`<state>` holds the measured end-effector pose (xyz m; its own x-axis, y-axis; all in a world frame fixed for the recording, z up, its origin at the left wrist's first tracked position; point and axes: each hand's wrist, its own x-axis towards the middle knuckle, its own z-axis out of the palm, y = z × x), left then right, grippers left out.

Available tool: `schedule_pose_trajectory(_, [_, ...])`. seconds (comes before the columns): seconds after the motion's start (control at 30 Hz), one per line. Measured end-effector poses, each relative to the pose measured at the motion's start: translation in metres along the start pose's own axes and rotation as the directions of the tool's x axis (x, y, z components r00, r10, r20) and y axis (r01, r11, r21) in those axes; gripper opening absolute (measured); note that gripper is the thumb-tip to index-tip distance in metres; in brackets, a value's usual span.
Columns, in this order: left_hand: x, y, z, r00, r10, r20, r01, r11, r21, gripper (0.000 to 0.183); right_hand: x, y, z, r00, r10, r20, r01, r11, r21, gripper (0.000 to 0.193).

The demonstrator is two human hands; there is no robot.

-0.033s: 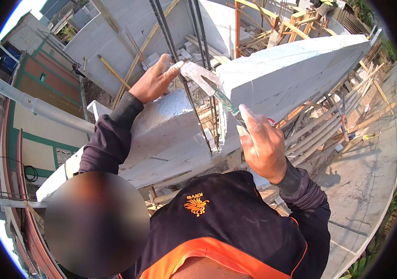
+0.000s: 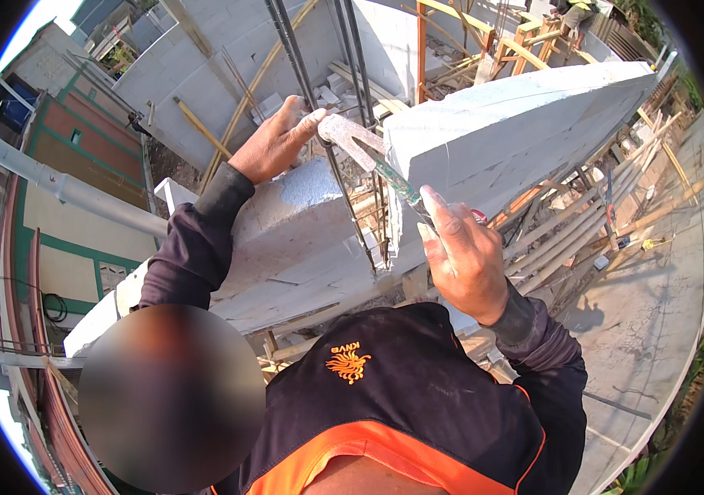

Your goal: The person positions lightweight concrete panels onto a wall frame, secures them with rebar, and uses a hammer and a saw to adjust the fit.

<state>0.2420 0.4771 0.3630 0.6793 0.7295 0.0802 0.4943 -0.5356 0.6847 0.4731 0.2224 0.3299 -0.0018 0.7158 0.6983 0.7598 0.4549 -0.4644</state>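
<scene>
My right hand [image 2: 466,262] is closed around the green handle of a claw hammer [image 2: 352,139]. Its forked head is coated in pale dust and lies against the gap between two walls. My left hand [image 2: 278,142] reaches over the left wall and is closed at a vertical rebar [image 2: 289,40], its thumb at the hammer head; the other fingers are partly hidden. Below it sits the left block wall [image 2: 286,219], with a bluish-white patch on top. On the right stands the pale block wall [image 2: 517,124], its near end rough, and more rebar [image 2: 358,62] rises between them.
A grey pipe [image 2: 71,186] crosses at the left, beside a green-trimmed building [image 2: 80,223]. Down to the right, timber poles [image 2: 566,235] lie heaped beside a concrete strip [image 2: 657,330]. Another person [image 2: 575,15] is at the far top right. Rubble lies beyond the wall.
The hammer and my right hand have shifted very slightly to the left. My left hand stays in place.
</scene>
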Motion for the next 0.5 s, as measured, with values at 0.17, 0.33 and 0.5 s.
schedule_pose_trajectory(0.17, [-0.004, 0.012, 0.001, 0.995, -0.078, -0.065, 0.081, 0.995, 0.053, 0.096, -0.001, 0.006, -0.001, 0.971, 0.099, 0.218, -0.079, 0.992, -0.101, 0.060])
schedule_pose_trajectory(0.33, [-0.002, 0.001, 0.003, 0.997, -0.044, -0.057, 0.044, 0.999, 0.009, 0.101, -0.001, 0.010, 0.004, 0.994, 0.029, 0.102, -0.022, 0.998, -0.066, 0.058])
schedule_pose_trajectory(0.5, [-0.004, -0.016, 0.000, 0.990, 0.023, -0.136, 0.002, 0.984, 0.176, 0.104, -0.006, 0.017, 0.009, 0.951, 0.082, 0.298, -0.052, 0.993, -0.108, 0.050])
